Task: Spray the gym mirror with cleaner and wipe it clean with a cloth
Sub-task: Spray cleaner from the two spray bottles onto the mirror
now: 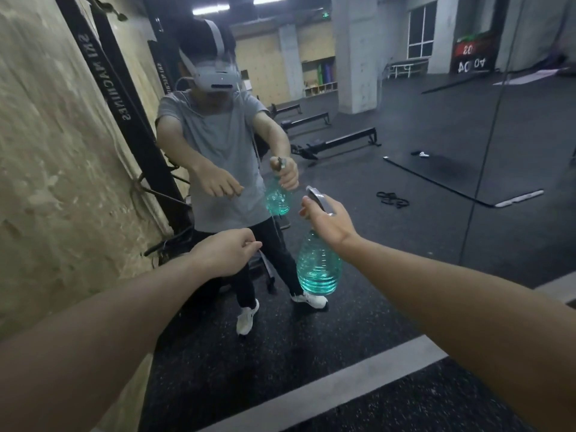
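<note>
Two hands were raised before the gym mirror [420, 126]. The right hand [330, 224] made the grip, its fingers curled round the neck of the spray bottle [318, 269] with the grey spray head [318, 198] just above it and the ribbed body hanging below. The left hand [223, 252], off to the left of that grip, hung loosely curled and held nothing. No cloth showed. The bottle looked like thin clear plastic about half full of blue-green cleaner, so probably light, bottom-heavy and a bit springy if squeezed. The neck seemed the best hold, keeping a finger free for the trigger.
</note>
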### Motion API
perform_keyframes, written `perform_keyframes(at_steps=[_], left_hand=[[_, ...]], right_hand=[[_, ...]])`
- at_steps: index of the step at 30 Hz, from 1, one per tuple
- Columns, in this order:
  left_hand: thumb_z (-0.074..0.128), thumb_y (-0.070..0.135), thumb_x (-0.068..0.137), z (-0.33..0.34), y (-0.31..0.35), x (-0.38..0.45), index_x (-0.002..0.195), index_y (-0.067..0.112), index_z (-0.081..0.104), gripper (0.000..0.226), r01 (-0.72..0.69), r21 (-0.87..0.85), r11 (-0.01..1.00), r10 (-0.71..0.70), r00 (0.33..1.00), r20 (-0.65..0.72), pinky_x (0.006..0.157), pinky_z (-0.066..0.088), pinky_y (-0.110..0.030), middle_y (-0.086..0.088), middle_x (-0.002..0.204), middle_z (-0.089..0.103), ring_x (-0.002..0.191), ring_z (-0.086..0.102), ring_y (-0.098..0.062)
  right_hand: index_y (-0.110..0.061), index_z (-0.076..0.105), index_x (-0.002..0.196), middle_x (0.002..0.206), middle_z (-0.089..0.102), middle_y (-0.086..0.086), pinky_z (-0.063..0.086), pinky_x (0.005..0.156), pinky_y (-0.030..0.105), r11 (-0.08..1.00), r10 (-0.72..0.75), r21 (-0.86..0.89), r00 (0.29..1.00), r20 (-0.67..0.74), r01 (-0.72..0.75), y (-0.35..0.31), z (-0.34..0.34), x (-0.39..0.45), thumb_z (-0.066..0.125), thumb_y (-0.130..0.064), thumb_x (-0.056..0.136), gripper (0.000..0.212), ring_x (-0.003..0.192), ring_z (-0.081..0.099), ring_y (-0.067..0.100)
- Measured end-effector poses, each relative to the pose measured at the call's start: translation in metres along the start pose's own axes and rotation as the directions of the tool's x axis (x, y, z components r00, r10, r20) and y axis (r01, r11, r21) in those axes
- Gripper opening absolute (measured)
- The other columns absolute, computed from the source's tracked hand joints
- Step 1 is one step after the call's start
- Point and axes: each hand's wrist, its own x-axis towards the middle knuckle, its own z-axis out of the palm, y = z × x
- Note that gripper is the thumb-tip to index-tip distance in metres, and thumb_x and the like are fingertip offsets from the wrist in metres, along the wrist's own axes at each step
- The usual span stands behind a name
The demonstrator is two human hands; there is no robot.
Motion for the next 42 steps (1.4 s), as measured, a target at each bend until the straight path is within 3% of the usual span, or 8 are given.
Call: perform_keyframes(at_steps=[4, 9, 15, 22, 27, 33, 37, 42], left_hand=[[0.045, 0.044, 0.107, 0.003, 0.016, 0.011, 0.105, 0.023, 0.062, 0.027, -0.028, 0.035, 0.999, 0.028, 1.000, 0.008, 0.077, 0.051, -0.034, 0.005, 0.092, 0.064, 0.085, 0.060, -0.012], [0.045, 0.045, 0.106, 0.008, 0.046, 0.032, 0.105, 0.025, 0.062, 0.026, -0.051, 0.056, 0.997, 0.049, 0.998, 0.029, 0.083, 0.054, -0.040, 0.004, 0.091, 0.065, 0.085, 0.062, -0.013], [0.045, 0.045, 0.106, 0.019, 0.098, 0.065, 0.107, 0.022, 0.062, 0.028, -0.103, 0.076, 0.992, 0.100, 0.994, 0.053, 0.089, 0.053, -0.044, 0.003, 0.094, 0.066, 0.091, 0.063, -0.017], [0.043, 0.044, 0.107, 0.052, 0.163, 0.095, 0.103, 0.022, 0.060, 0.028, -0.154, 0.111, 0.982, 0.142, 0.984, 0.110, 0.083, 0.052, -0.040, 0.002, 0.090, 0.065, 0.086, 0.062, -0.017], [0.043, 0.046, 0.106, 0.081, 0.209, 0.117, 0.102, 0.024, 0.060, 0.027, -0.162, 0.109, 0.981, 0.144, 0.978, 0.151, 0.088, 0.052, -0.041, 0.004, 0.092, 0.065, 0.089, 0.062, -0.017], [0.043, 0.044, 0.107, 0.111, 0.266, 0.141, 0.105, 0.023, 0.059, 0.027, -0.198, 0.127, 0.972, 0.171, 0.966, 0.194, 0.085, 0.052, -0.040, 0.005, 0.091, 0.063, 0.088, 0.061, -0.015], [0.042, 0.045, 0.107, 0.124, 0.296, 0.157, 0.106, 0.020, 0.059, 0.030, -0.233, 0.169, 0.958, 0.192, 0.954, 0.229, 0.083, 0.051, -0.039, 0.003, 0.088, 0.063, 0.085, 0.062, -0.018], [0.043, 0.044, 0.107, 0.134, 0.324, 0.176, 0.104, 0.021, 0.058, 0.028, -0.284, 0.200, 0.938, 0.236, 0.943, 0.235, 0.077, 0.046, -0.035, 0.009, 0.083, 0.058, 0.087, 0.059, -0.019]], right_hand=[[-0.028, 0.068, 0.097, 0.099, 0.073, -0.001, 0.051, 0.089, 0.039, 0.996, 0.058, 0.069, 0.994, -0.095, -0.052, 0.011, -0.020, 0.007, 0.060, -0.047, 0.094, 0.021, 0.086, 0.063, 0.014], [-0.009, 0.069, 0.090, 0.085, 0.072, 0.006, 0.045, 0.069, 0.029, 0.995, 0.102, 0.025, 0.981, -0.165, -0.099, 0.025, -0.059, 0.017, 0.057, -0.037, 0.100, 0.031, 0.072, 0.060, 0.016], [-0.004, 0.070, 0.089, 0.089, 0.074, 0.012, 0.051, 0.077, 0.037, 0.971, 0.205, -0.096, 0.968, -0.146, -0.220, 0.058, -0.107, 0.031, 0.055, -0.040, 0.096, 0.040, 0.083, 0.067, 0.032], [-0.011, 0.071, 0.099, 0.099, 0.075, 0.014, 0.054, 0.091, 0.045, 0.969, 0.240, -0.022, 0.963, -0.120, -0.245, 0.106, -0.168, 0.042, 0.058, -0.041, 0.098, 0.033, 0.082, 0.066, 0.022], [-0.004, 0.068, 0.098, 0.088, 0.071, 0.007, 0.050, 0.074, 0.035, 0.957, 0.268, -0.102, 0.963, -0.037, -0.270, 0.143, -0.208, 0.043, 0.058, -0.044, 0.098, 0.041, 0.077, 0.062, 0.020], [-0.009, 0.067, 0.090, 0.094, 0.074, 0.009, 0.053, 0.080, 0.038, 0.937, 0.322, -0.114, 0.943, -0.083, -0.330, 0.172, -0.262, 0.046, 0.055, -0.043, 0.097, 0.036, 0.087, 0.068, 0.029], [-0.012, 0.062, 0.081, 0.089, 0.071, 0.010, 0.045, 0.070, 0.035, 0.931, 0.304, -0.174, 0.946, -0.112, -0.320, 0.186, -0.292, 0.049, 0.051, -0.039, 0.099, 0.035, 0.081, 0.064, 0.029], [-0.014, 0.061, 0.085, 0.093, 0.071, 0.007, 0.043, 0.071, 0.034, 0.945, 0.312, -0.039, 0.928, -0.205, -0.326, 0.202, -0.323, 0.054, 0.054, -0.047, 0.100, 0.037, 0.086, 0.065, 0.025]])
